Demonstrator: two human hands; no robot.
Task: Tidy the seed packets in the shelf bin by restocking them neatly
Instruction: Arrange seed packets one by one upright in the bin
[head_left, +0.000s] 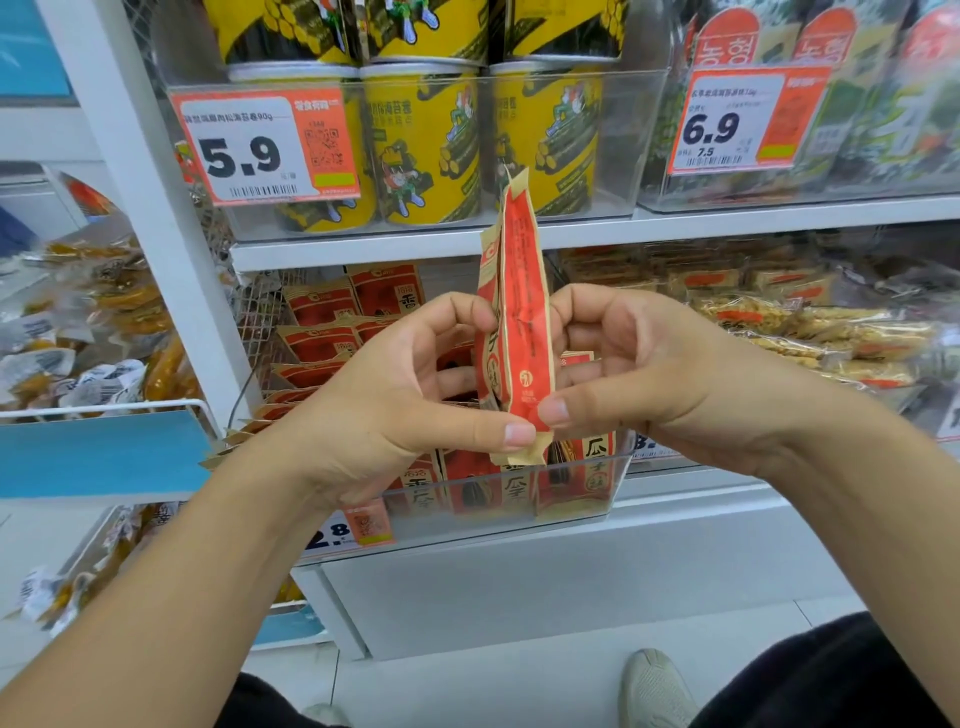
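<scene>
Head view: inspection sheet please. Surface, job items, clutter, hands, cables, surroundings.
Surface: white shelf unit, several tiers.
Job's things: red seed packet held edge-on, upright, above the clear bin; more packets lie loosely stacked behind it.
Clutter: loose wrapped snacks on the left shelf.
Grippers: left hand and right hand both pinch the held packet.
Cables: nothing seen.
Surroundings: yellow cans above, price tag 5.9, price tag 6.9, a shoe on the floor.
</scene>
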